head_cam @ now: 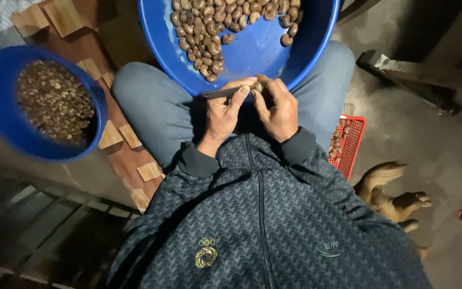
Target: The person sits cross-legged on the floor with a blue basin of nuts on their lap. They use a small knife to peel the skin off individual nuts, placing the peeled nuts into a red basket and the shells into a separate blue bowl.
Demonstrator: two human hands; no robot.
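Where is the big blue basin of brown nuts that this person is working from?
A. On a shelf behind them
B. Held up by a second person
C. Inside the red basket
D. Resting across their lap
D: the blue basin of nuts rests across the person's knees, just beyond both hands.

Basin on the lap, 2 hands at its near rim

A large basin [252, 53] rests on the person's lap, with nuts [209, 32] heaped in its far and left parts. The left hand [223, 112] and right hand [276, 109] meet at the basin's near rim, a knife [220, 92] in the left, a nut [258, 85] between the fingertips. A smaller bowl [6, 123] holding shelled pieces [54, 101] sits left of the left knee. A basket [351, 142] lies right of the right thigh, a dog [391, 198] nearer and to its right.
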